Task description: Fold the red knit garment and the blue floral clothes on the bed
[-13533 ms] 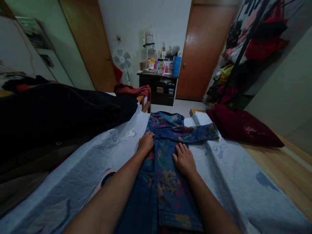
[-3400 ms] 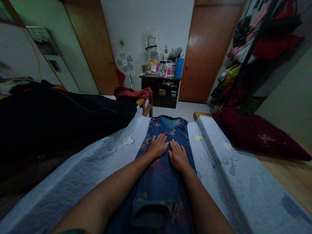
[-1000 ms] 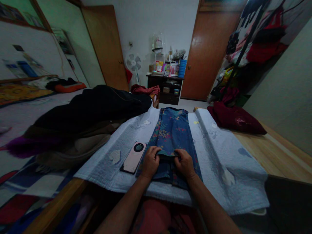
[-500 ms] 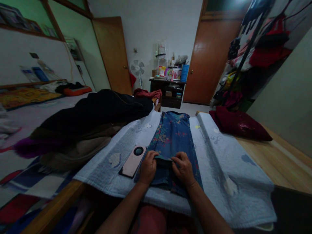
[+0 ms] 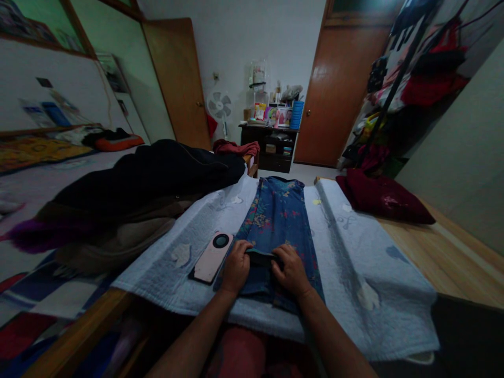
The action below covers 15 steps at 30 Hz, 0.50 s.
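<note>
A blue floral garment (image 5: 280, 220) lies lengthwise on a light blue quilted cover (image 5: 346, 262) in front of me. Its near part is folded over, and a dark band shows along the fold. My left hand (image 5: 236, 268) pinches the left end of that folded edge. At the right end, my right hand (image 5: 290, 268) grips the same edge between thumb and bent fingers. The cloth between the hands is pulled fairly straight. Just left of my left hand rests a pale pink phone (image 5: 210, 257), its round camera facing up. The garment's exact kind cannot be made out.
Dark clothes (image 5: 157, 173) are heaped on the bed at left. A maroon cushion (image 5: 388, 198) sits at right on a wooden surface (image 5: 444, 257). Further back are a white fan (image 5: 219, 106), a dark cabinet (image 5: 271, 149) and clothes hanging (image 5: 429, 89) at right.
The view has shifted slightly, moving the room a little left and up in the picture. Both hands keep their hold on the folded edge, with only slight movement of the right fingers.
</note>
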Each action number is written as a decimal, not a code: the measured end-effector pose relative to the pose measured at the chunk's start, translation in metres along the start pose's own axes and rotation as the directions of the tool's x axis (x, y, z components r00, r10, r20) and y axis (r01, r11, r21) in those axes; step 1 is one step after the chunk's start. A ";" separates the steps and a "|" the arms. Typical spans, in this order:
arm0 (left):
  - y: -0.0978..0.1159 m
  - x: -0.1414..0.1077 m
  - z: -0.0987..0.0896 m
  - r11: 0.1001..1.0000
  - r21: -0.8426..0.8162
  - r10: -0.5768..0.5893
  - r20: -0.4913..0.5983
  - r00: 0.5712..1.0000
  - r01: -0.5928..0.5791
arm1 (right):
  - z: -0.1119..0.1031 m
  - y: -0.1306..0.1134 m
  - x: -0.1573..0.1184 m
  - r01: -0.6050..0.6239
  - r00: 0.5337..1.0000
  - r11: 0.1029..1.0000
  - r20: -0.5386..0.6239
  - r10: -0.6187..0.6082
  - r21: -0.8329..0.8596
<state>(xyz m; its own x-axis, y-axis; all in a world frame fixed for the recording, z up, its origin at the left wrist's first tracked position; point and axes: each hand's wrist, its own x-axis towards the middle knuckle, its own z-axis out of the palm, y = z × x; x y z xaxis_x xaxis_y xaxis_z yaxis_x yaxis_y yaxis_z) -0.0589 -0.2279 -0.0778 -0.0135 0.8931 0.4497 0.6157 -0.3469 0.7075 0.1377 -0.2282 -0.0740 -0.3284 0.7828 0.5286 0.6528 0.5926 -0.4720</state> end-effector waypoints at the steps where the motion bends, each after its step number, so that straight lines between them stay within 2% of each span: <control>1: 0.000 0.000 0.000 1.000 0.008 0.003 0.000 1.000 -0.003 | 0.001 0.000 0.000 -0.009 1.000 1.000 0.009 0.009 -0.001; 5: 0.000 0.000 0.001 0.999 0.035 0.001 0.006 1.000 -0.001 | 0.003 0.003 0.000 -0.045 0.999 0.999 0.017 0.045 0.021; 15: 0.000 0.002 0.002 0.999 0.041 -0.029 -0.006 1.000 0.029 | -0.003 0.004 0.003 -0.059 0.996 0.983 -0.049 0.068 0.171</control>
<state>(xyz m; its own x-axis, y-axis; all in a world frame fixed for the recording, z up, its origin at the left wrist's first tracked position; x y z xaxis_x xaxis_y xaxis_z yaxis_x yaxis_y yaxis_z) -0.0576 -0.2259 -0.0781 -0.0357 0.9011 0.4322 0.6467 -0.3089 0.6974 0.1414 -0.2241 -0.0724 -0.2492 0.8110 0.5293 0.5444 0.5693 -0.6160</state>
